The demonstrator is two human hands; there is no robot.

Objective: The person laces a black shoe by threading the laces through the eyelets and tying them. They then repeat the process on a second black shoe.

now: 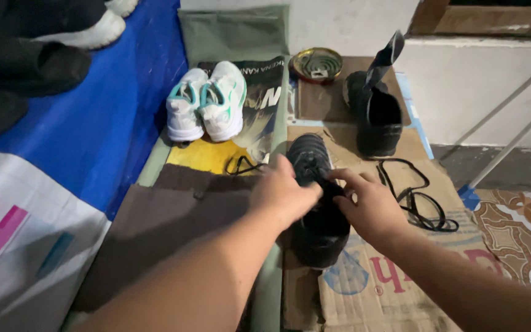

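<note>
Two bare hands meet over a black shoe [314, 203] that lies on flattened cardboard [388, 295] near the middle of the floor covering. Left hand [284, 193] rests on the shoe's upper with fingers curled toward the lacing area; whether they pinch anything cannot be told, since the fingertips are hidden against the dark upper. Right hand [370, 206] is spread, fingers extended over the shoe's opening, touching or just above it. Judged from its look, the shoe is light, with a soft, pliable upper and a stiffer sole; hold is best taken at the collar or along the sides of the sole, not at the loose upper. Its long axis runs away from the person, toe toward the far edge of the cardboard, heel nearest the body. A second black shoe [376, 117] stands beyond it, tongue raised. A loose black lace [422, 203] lies just right of the hands. White sneakers [207, 101] sit at the far left, and a round tin [317, 64] near the far edge
</note>
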